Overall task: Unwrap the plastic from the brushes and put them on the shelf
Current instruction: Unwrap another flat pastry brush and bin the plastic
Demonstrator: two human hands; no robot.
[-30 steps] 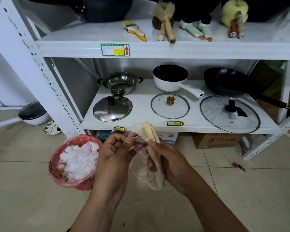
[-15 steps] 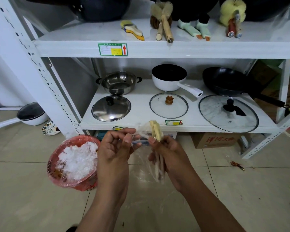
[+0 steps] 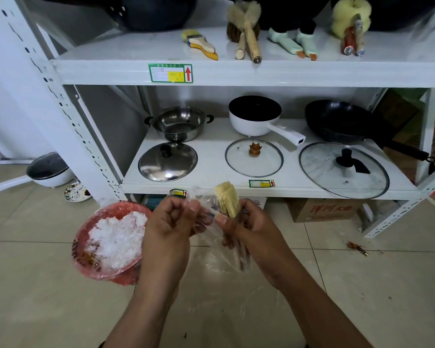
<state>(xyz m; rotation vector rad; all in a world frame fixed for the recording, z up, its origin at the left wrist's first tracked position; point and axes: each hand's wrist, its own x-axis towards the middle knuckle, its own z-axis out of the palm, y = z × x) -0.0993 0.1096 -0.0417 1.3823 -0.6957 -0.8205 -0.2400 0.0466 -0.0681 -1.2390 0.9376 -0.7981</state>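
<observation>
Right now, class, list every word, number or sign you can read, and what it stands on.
"洋河大", fourth character blurred: cardboard box.
Red upward arrow: upper shelf label; its print too small.
Red upward arrow: lower shelf label; print too small.
Unreadable, blurred: small label under the lower shelf edge.

A pale-yellow bristle brush (image 3: 227, 198) stands bristles-up in the right hand (image 3: 258, 233); its head is bare, its brownish handle hangs inside the thin clear plastic wrap (image 3: 212, 244); the left hand (image 3: 170, 222) pinches the wrap's loose edge; on the white metal shelf (image 3: 136, 71), upper tier, lie unwrapped flat yellow-handled brushes (image 3: 202, 45), wooden-handled brushes (image 3: 248, 40), mint-green-handled brushes (image 3: 294, 43) and fluffy yellow round brushes (image 3: 349, 23).
</observation>
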